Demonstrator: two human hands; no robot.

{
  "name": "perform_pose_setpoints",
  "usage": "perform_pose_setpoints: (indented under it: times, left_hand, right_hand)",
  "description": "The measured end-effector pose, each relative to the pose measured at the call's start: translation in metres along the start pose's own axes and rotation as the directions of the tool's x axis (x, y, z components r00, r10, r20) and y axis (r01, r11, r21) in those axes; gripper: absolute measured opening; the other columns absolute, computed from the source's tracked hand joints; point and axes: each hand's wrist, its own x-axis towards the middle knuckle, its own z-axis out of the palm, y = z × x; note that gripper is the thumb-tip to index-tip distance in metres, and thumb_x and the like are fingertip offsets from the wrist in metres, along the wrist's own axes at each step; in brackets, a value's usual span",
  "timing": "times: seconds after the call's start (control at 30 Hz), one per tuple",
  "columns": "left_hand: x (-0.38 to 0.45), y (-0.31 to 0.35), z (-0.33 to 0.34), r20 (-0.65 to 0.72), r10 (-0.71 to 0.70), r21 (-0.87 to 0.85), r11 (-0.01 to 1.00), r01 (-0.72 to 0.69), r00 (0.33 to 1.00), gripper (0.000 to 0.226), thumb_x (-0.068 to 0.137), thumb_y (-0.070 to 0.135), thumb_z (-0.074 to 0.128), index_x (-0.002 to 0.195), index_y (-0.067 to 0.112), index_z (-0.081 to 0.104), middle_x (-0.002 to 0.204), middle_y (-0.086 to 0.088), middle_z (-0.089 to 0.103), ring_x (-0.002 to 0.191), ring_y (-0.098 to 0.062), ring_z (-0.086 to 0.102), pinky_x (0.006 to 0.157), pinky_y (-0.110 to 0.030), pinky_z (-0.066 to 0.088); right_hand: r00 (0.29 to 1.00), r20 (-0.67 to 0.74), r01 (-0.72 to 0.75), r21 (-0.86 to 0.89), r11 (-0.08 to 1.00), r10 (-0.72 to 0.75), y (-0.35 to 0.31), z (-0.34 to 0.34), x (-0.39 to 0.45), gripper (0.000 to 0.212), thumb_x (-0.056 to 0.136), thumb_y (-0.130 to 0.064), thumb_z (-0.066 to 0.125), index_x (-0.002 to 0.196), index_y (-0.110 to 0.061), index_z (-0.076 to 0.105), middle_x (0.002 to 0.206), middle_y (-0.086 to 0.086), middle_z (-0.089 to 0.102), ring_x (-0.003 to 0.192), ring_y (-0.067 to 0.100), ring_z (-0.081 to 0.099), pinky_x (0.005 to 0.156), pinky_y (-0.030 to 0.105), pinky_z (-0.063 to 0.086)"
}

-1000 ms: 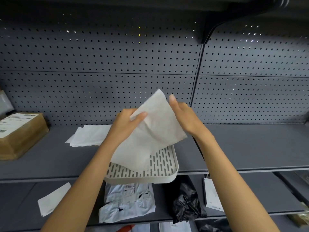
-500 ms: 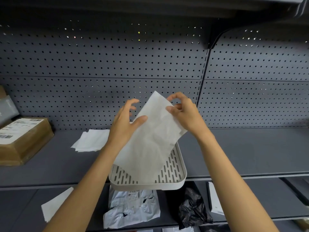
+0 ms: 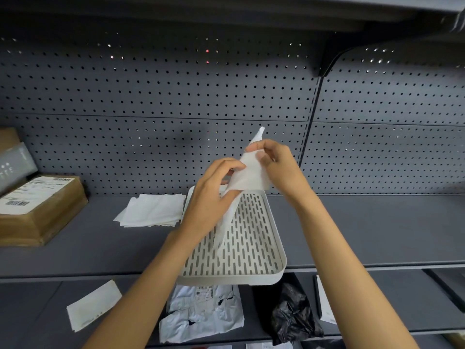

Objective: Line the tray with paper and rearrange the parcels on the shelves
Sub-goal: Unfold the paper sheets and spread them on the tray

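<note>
Both hands were raised over a white rectangular plastic tray with a slotted floor (image 3: 251,253), which sat on the dark grey metal shelf (image 3: 377,230) with its front edge jutting past the shelf lip. Between the hands hung a thin white sheet of paper (image 3: 247,177), held upright and partly folded, its top corner pointing up above the fingers and its lower end drooping down onto the slotted floor near the tray's middle.

The right hand (image 3: 279,167) pinched the upper part of the sheet between thumb and curled fingertips. The left hand (image 3: 214,200) had its fingers bent around the sheet's left edge, thumb and forefinger closing on the paper lower down.

Just left of the tray, on the same shelf, lay a loose stack of white paper sheets (image 3: 153,210), close to the tray's rim. Farther left stood a brown cardboard parcel with a white shipping label (image 3: 37,210), and behind it a grey plastic mailer (image 3: 15,162) leaned at the edge of view.

On the shelf below, a crumpled white plastic mailer bag with a barcode label (image 3: 201,311) lay under the tray's overhang. To its right sat a black crumpled plastic bag (image 3: 294,313), and to its left a flat white envelope (image 3: 93,304). A grey perforated back panel (image 3: 176,91) rose behind everything.
</note>
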Motion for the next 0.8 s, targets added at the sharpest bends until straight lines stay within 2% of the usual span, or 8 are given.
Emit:
perform_pose_setpoints:
  times: [0.07, 0.2, 0.3, 0.37, 0.5, 0.6, 0.67, 0.8]
  left_hand:
    - [0.001, 0.000, -0.002, -0.055, -0.020, -0.013, 1.000, 0.020, 0.998, 0.025, 0.090, -0.002, 0.066, 0.112, 0.010, 0.069, 0.118, 0.001, 0.064, 0.110, -0.005, 0.061, 0.093, -0.013, 0.047]
    - [0.003, 0.004, -0.007, -0.096, -0.092, -0.030, 0.996, 0.089, 0.991, 0.011, 0.094, 0.008, 0.063, 0.096, 0.011, 0.073, 0.100, 0.004, 0.071, 0.095, -0.001, 0.061, 0.078, -0.009, 0.042]
    - [0.005, 0.002, -0.011, -0.131, -0.149, 0.019, 0.988, 0.153, 0.980, 0.020, 0.098, 0.023, 0.063, 0.086, 0.009, 0.070, 0.081, 0.001, 0.067, 0.081, -0.011, 0.058, 0.067, -0.012, 0.039]
    - [0.006, -0.001, -0.013, -0.115, -0.180, 0.028, 0.982, 0.184, 0.977, 0.033, 0.099, 0.028, 0.061, 0.077, 0.003, 0.061, 0.069, -0.008, 0.057, 0.065, -0.016, 0.046, 0.059, -0.019, 0.033]
    - [0.008, -0.003, -0.019, -0.051, -0.207, 0.091, 0.973, 0.211, 0.977, 0.050, 0.100, 0.039, 0.057, 0.068, 0.002, 0.047, 0.060, -0.004, 0.036, 0.057, -0.014, 0.029, 0.052, -0.026, 0.023]
    - [0.009, -0.001, -0.020, -0.039, -0.194, 0.132, 0.971, 0.198, 0.980, 0.053, 0.101, 0.041, 0.054, 0.065, 0.003, 0.043, 0.059, 0.000, 0.032, 0.055, -0.014, 0.026, 0.050, -0.026, 0.022]
    - [0.009, 0.002, -0.019, -0.021, -0.170, 0.140, 0.975, 0.172, 0.985, 0.054, 0.103, 0.041, 0.051, 0.064, 0.005, 0.039, 0.059, 0.002, 0.028, 0.054, -0.011, 0.022, 0.050, -0.025, 0.021]
    - [0.009, 0.006, -0.018, 0.028, -0.151, 0.120, 0.982, 0.147, 0.988, 0.051, 0.105, 0.040, 0.047, 0.065, 0.020, 0.024, 0.061, 0.005, 0.020, 0.055, -0.011, 0.018, 0.053, -0.027, 0.015]
  right_hand:
    - [0.999, 0.030, -0.018, 0.002, 1.000, 0.018, 0.001, -0.001, -0.001, 0.025, 0.105, -0.006, 0.047, 0.115, -0.016, 0.068, 0.115, 0.017, 0.068, 0.096, 0.030, 0.066, 0.080, 0.032, 0.053]
    - [0.994, 0.099, -0.035, -0.085, 0.996, 0.043, 0.000, -0.002, -0.006, 0.029, 0.102, -0.029, 0.058, 0.128, -0.017, 0.063, 0.122, 0.006, 0.063, 0.103, 0.029, 0.068, 0.091, 0.042, 0.057]
    - [0.997, 0.069, 0.032, -0.269, 0.963, -0.014, -0.007, -0.003, -0.010, 0.036, 0.098, -0.048, 0.059, 0.124, -0.025, 0.064, 0.112, 0.002, 0.053, 0.090, 0.015, 0.059, 0.079, 0.028, 0.049]
    - [0.996, 0.026, 0.088, -0.284, 0.955, -0.084, -0.015, -0.005, -0.014, 0.033, 0.094, -0.052, 0.061, 0.113, -0.026, 0.070, 0.103, -0.004, 0.047, 0.087, 0.001, 0.051, 0.076, 0.019, 0.041]
    - [0.982, 0.117, 0.178, -0.270, 0.946, -0.152, -0.029, -0.015, -0.017, 0.017, 0.087, -0.051, 0.070, 0.094, -0.035, 0.074, 0.104, -0.008, 0.056, 0.097, 0.000, 0.051, 0.082, 0.018, 0.040]
    - [0.981, 0.142, 0.176, -0.385, 0.906, -0.130, -0.030, -0.015, -0.012, 0.004, 0.088, -0.037, 0.074, 0.086, -0.034, 0.076, 0.093, -0.017, 0.066, 0.096, 0.009, 0.062, 0.086, 0.036, 0.053]
    - [0.985, 0.107, 0.169, -0.427, 0.888, -0.135, -0.029, -0.012, -0.009, 0.010, 0.091, -0.024, 0.072, 0.084, -0.028, 0.077, 0.084, -0.013, 0.072, 0.089, 0.014, 0.067, 0.085, 0.044, 0.057]
    - [0.990, 0.063, 0.138, -0.429, 0.893, -0.123, -0.024, -0.008, -0.006, 0.019, 0.094, -0.016, 0.067, 0.078, -0.026, 0.071, 0.076, -0.008, 0.072, 0.082, 0.019, 0.068, 0.083, 0.046, 0.058]
